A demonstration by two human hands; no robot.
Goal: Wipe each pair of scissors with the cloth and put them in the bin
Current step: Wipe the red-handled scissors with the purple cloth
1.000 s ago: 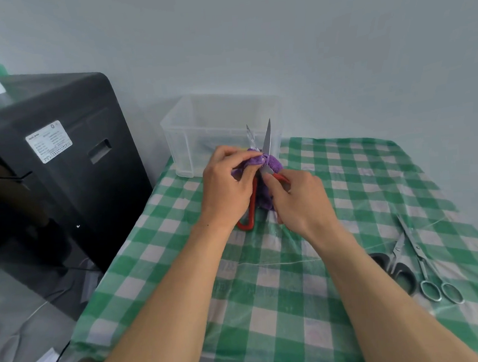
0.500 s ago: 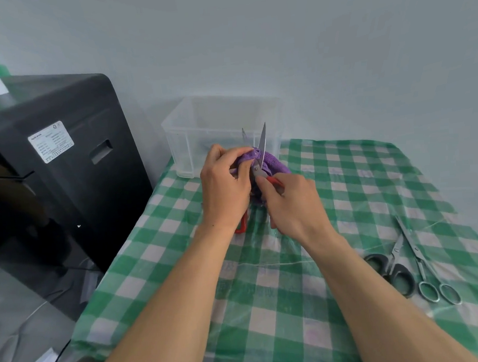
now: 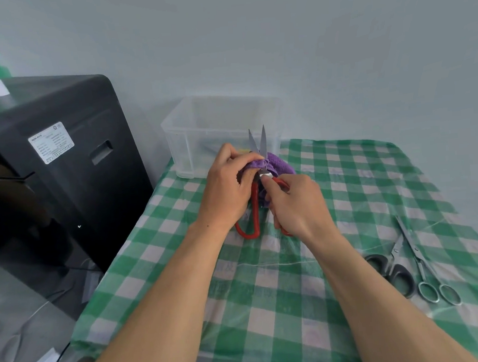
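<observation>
My left hand (image 3: pixel 227 187) grips the purple cloth (image 3: pixel 276 162) and holds it against the base of the blades of the red-handled scissors (image 3: pixel 255 213). The two blades point up, slightly apart, in front of the clear plastic bin (image 3: pixel 220 125). My right hand (image 3: pixel 296 202) grips one red handle loop; the other loop hangs free below my left hand. Part of the cloth bulges out behind the blades. Something lies on the bin's floor, blurred through the wall.
Black-handled scissors (image 3: pixel 394 269) and all-metal scissors (image 3: pixel 425 266) lie at the right of the green checked tablecloth (image 3: pixel 269 306). A black machine (image 3: pixel 61 165) stands left of the table. The wall is close behind the bin.
Both hands and the red scissors shifted slightly nearer me and the blades turned more upright. The cloth moved along the blade base. The other scissors stayed put.
</observation>
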